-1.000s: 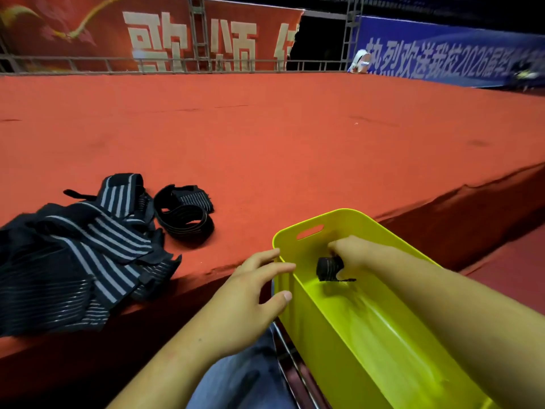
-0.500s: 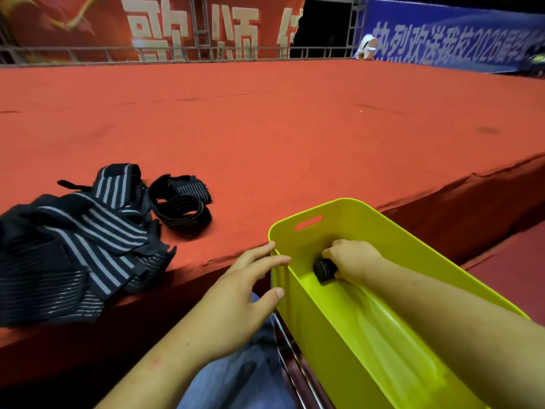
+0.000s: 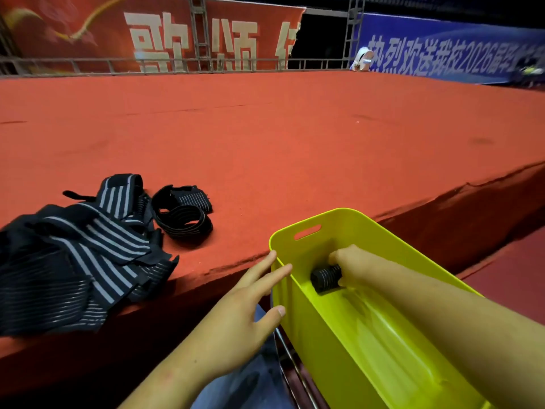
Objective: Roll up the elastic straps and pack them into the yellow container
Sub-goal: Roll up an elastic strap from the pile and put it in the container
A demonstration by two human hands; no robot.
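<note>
Evidently soft and light, the rolled strap (image 3: 326, 278) at the yellow container's (image 3: 365, 222) twelve-o'clock end wants a round-the-coil grip; right hand (image 3: 349, 265) clasps it, left hand (image 3: 244, 305) spread, empty.

Rolled strap (image 3: 326, 278) in container (image 3: 383, 231), at right hand (image 3: 351, 265); loose straps (image 3: 88, 249) on stage (image 3: 295, 137), left of left hand (image 3: 244, 308).

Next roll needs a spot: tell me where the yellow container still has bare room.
The yellow container has bare floor from the rolled strap back toward the near end. The far end is crowded: the right hand holds the roll there, and the left hand rests on the left rim.
</note>
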